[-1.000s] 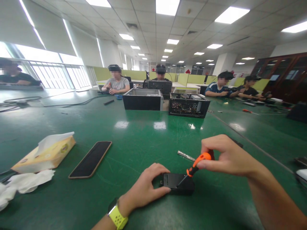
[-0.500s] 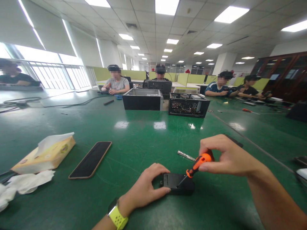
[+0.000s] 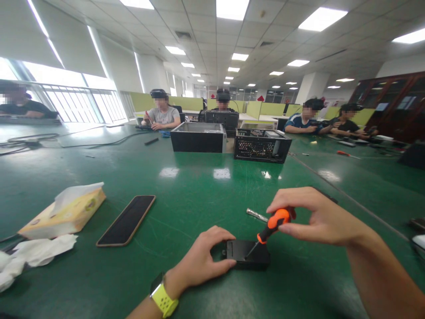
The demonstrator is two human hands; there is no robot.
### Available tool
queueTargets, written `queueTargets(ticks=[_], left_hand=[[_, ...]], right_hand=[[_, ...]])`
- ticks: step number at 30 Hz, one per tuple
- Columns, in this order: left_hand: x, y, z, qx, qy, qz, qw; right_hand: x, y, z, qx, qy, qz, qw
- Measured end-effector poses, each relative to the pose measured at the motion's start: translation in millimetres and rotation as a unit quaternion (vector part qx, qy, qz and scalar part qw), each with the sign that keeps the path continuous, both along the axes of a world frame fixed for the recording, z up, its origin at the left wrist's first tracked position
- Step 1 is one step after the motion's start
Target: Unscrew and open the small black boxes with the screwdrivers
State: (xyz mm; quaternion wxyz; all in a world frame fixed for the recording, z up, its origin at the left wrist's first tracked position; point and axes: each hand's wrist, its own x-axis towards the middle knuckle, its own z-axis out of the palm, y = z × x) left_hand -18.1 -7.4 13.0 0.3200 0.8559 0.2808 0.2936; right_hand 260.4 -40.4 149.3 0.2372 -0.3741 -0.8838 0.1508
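A small black rectangular case [image 3: 257, 256] lies flat on the green table in front of me. My left hand [image 3: 210, 253] grips its left end between thumb and fingers. In my right hand [image 3: 303, 217] is an orange and black screwdriver [image 3: 270, 227], tilted, its tip touching the top face of the case. Whether the tip sits in a screw is too small to tell. Just behind the screwdriver lies a silver metal rod [image 3: 256, 215], partly covered by the handle. A flat dark object [image 3: 323, 194] shows beyond my right hand.
A phone [image 3: 128, 220], a tissue pack [image 3: 66, 210] and crumpled tissues [image 3: 43, 251] lie on the left. Two open computer cases [image 3: 198, 139] stand farther back. Another screwdriver [image 3: 347, 154] rests at the far right. Several people sit around the table.
My right hand has shifted slightly on the screwdriver handle, its fingers now farther left over the top. The black case and my left hand stay in place.
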Motion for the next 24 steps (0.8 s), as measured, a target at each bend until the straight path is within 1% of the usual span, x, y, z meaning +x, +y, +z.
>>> queueTargets(ticks=[2,7,15,21,24], left_hand=[[-0.1,0.1,-0.1,-0.001,0.001,0.007,1.000],[-1.1,0.3,-2.5,-0.003,0.001,0.019,1.000],[-2.1,2.4,-2.1,-0.017,-0.021,-0.021,0.999],[-2.8,2.0,0.4,-0.014,-0.017,-0.018,1.000],[-3.2,2.5,0.2,-0.013,-0.016,-0.013,1.000]], right_hand=[[-0.5,-0.6,0.2,0.010,0.001,-0.004,1.000],[-3.0,1.5,-3.7,0.041,-0.001,-0.053,0.998],[-2.0,2.3,-2.4,0.062,0.015,-0.050,0.997],[-2.5,1.5,-1.4,0.035,0.001,-0.034,0.999],[-1.9,1.8,-2.3,0.036,-0.007,-0.041,0.999]])
